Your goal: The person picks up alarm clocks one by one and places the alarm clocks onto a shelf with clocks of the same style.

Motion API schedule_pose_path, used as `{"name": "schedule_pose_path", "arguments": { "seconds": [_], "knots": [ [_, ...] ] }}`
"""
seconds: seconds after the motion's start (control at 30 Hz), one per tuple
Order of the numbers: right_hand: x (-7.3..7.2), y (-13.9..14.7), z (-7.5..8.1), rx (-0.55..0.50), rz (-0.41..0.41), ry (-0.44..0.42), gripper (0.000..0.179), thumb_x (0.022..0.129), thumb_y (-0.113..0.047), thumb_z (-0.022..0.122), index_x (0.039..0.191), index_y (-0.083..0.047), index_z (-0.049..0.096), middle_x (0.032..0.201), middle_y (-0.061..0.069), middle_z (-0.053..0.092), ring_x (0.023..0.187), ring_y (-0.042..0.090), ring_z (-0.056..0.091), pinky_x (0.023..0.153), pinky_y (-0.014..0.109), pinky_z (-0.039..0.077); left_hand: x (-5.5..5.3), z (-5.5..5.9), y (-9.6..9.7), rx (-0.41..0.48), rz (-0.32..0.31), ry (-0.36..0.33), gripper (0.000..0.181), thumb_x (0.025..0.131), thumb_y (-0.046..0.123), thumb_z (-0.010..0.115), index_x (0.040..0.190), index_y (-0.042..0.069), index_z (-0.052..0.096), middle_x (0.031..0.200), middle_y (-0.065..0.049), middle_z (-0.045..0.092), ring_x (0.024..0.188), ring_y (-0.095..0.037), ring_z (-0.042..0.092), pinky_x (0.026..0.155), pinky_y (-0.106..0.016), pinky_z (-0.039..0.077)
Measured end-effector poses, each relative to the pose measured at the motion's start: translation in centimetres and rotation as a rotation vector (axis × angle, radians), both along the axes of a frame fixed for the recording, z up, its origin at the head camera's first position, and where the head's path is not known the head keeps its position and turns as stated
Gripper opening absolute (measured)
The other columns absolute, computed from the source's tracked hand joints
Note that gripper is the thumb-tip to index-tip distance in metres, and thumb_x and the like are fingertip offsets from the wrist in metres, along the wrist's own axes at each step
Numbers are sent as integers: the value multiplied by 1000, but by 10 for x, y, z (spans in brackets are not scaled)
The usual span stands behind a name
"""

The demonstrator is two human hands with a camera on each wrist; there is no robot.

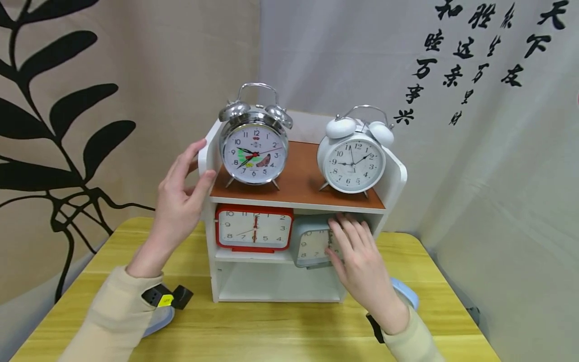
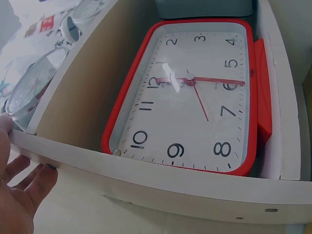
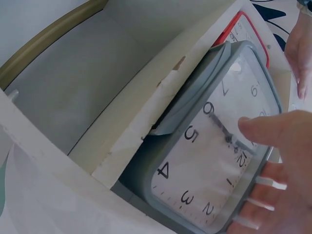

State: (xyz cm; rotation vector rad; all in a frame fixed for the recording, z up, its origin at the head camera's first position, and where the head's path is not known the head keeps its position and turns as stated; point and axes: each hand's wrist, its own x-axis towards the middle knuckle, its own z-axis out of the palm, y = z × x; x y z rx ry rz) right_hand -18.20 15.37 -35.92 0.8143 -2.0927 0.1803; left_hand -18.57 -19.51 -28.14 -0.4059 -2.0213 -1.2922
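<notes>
My left hand [image 1: 178, 196] grips the left side panel of a small white shelf unit [image 1: 280, 282], fingers on its outside and thumb by its front edge. A grey-blue rectangular clock [image 3: 195, 161] sits tilted in the middle compartment's right part, its front jutting past the board. My right hand [image 1: 362, 266] holds this clock, thumb across its face and fingers over its top edge. Beside it to the left, a red-framed rectangular clock [image 2: 195, 112] stands in the same compartment.
On the brown upper shelf stand a silver twin-bell alarm clock [image 1: 255, 153] at left and a white twin-bell alarm clock [image 1: 355, 166] at right. The unit rests on a yellow wooden table [image 1: 253, 332]. Behind hangs a curtain [image 1: 194, 65] with black leaves and writing.
</notes>
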Motion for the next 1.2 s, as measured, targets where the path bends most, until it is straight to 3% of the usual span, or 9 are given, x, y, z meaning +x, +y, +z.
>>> {"name": "schedule_pose_path", "arguments": {
  "seconds": [0.17,0.63,0.87,1.2],
  "knots": [
    [-4,-1,0,-5,5,-36,65,85,-14,85,143,-1,57,141,20,63,135,39,58,109,63,52,0,1,0,0,3,2,54,109,18,56,161,23,42,160,-13,48,140,-38,54,88,-1,49],
    [-10,2,2,0,-41,-57,66,85,-16,86,143,-2,57,136,19,64,130,37,59,111,56,51,0,-1,-1,-13,0,5,55,109,17,56,161,22,41,159,-14,48,140,-38,54,90,-5,49],
    [-10,-4,0,-31,-66,-25,67,85,-19,88,143,-2,58,132,21,65,124,41,60,109,61,52,-1,0,-1,-24,9,-1,56,109,16,56,162,23,41,160,-13,48,140,-37,54,91,-10,50],
    [-14,-14,-3,-65,-125,-1,65,84,-18,89,140,-1,60,132,23,66,123,42,61,113,59,50,-1,-1,-2,-19,10,-6,55,109,18,56,162,25,41,160,-12,48,140,-37,54,92,-16,52]
  ]
}}
